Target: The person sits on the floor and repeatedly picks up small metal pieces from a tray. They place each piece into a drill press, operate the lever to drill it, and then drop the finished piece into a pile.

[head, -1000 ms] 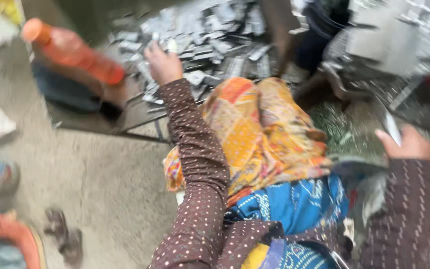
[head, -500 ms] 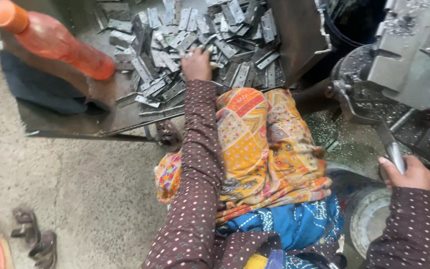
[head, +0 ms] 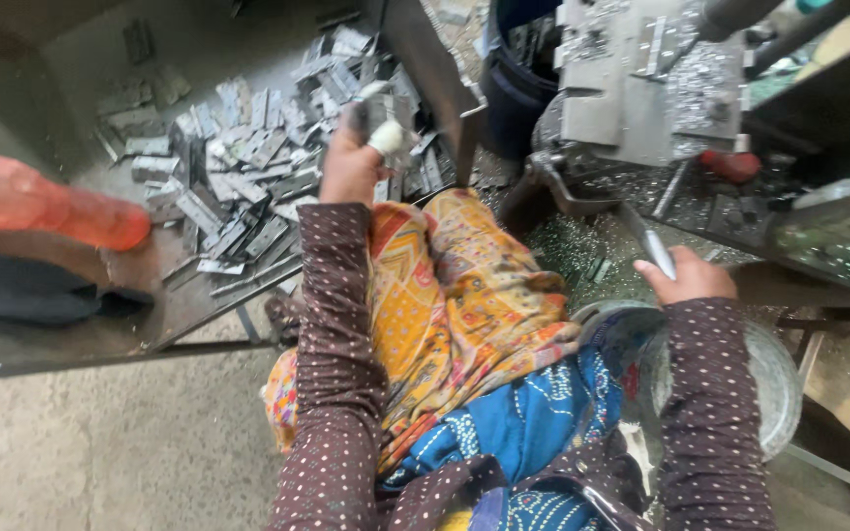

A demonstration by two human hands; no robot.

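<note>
Metal plates (head: 248, 187), flat grey stamped strips, lie heaped in an open steel tray (head: 81, 334) across the upper left of the frame; the left hand (head: 351, 162), one finger wrapped in white tape, is closed on a few of them just above the heap at upper centre. Judged stiff, thin and light singly, with cut edges likely sharp; best taken by the flat faces, across the width. A press machine (head: 641, 79) fills the upper right, its bed strewn with metal chips. The right hand (head: 686, 280) is clenched round the lever handle (head: 653, 246) below it. An orange bottle (head: 46, 202) lies at the tray's left edge above a dark cloth (head: 31, 290). The tray's raised wall stands between heap and press.
</note>
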